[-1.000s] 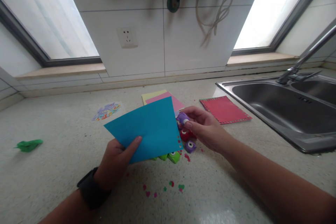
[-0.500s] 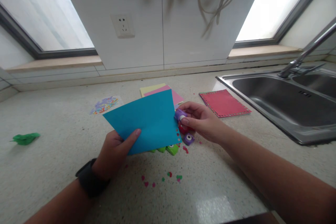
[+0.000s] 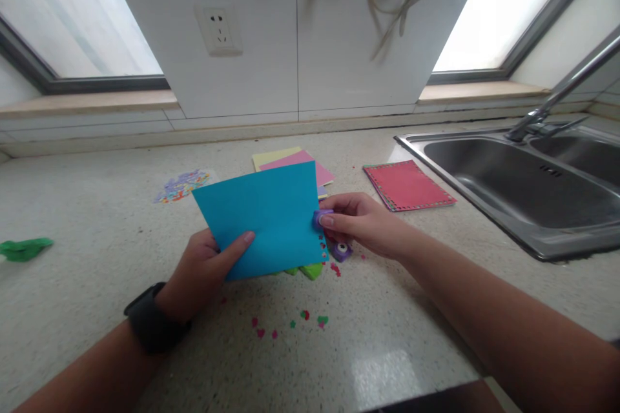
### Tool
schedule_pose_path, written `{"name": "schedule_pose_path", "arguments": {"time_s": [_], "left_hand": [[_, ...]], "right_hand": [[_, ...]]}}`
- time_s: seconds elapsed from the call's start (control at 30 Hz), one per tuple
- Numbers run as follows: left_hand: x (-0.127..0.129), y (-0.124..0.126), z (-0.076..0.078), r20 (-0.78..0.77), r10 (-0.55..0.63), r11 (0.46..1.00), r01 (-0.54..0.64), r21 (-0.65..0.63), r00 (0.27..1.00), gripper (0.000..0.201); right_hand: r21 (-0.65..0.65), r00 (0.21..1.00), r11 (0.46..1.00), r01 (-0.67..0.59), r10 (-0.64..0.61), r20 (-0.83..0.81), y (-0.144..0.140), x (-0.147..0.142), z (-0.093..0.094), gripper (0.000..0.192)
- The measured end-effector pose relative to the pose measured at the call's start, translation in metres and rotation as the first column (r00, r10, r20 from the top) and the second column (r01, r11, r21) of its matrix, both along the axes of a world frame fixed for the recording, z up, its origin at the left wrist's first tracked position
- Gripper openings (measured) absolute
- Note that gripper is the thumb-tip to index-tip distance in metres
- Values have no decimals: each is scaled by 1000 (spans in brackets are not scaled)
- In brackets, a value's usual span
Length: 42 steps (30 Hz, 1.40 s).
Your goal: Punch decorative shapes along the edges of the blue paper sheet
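My left hand (image 3: 213, 258) grips a sheet of blue paper (image 3: 266, 213) by its lower left, thumb on top and fingers hidden beneath. Small holes run up the sheet's right edge from the lower corner. A purple craft punch (image 3: 320, 218) sits on that edge above the holes, held between the thumb and fingers of my right hand (image 3: 356, 219). Below it on the counter lies a second purple punch (image 3: 341, 250). Green punches (image 3: 311, 270) are partly hidden under the blue sheet.
Pink and yellow paper (image 3: 295, 160) lies behind the blue sheet. Red sheets with punched edges (image 3: 409, 186) rest beside the sink (image 3: 484, 174). Paper cut-outs form a pile (image 3: 183, 185) at left, and loose bits (image 3: 274, 334) lie in front. A green crumpled piece (image 3: 24, 249) is far left.
The purple punch has turned in my right hand and its white button is now covered by my thumb. The whole view has shifted slightly.
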<state>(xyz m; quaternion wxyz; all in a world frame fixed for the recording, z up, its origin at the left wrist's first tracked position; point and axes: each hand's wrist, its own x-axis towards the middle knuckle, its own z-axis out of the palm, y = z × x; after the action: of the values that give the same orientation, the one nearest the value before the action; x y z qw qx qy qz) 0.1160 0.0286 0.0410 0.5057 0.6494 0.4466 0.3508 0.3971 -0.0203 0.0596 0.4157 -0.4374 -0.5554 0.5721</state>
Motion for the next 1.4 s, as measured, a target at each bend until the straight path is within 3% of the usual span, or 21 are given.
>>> {"name": "schedule_pose_path", "arguments": {"time_s": [0.43,0.6,1.4], "left_hand": [[0,0,3,-35,7,1000,-7,1,999,51],[-1,0,6,-94,-1,1000,3,26,996,46],[-2,0,4,-78,18,998,-13,66,997,41]], "right_hand": [[-85,998,996,-34,38,48,-4,-8,6,35],[-76,996,995,-59,64,58,-3,-6,4,34],[-74,990,993,-95,102,95,-3,-7,5,37]]}}
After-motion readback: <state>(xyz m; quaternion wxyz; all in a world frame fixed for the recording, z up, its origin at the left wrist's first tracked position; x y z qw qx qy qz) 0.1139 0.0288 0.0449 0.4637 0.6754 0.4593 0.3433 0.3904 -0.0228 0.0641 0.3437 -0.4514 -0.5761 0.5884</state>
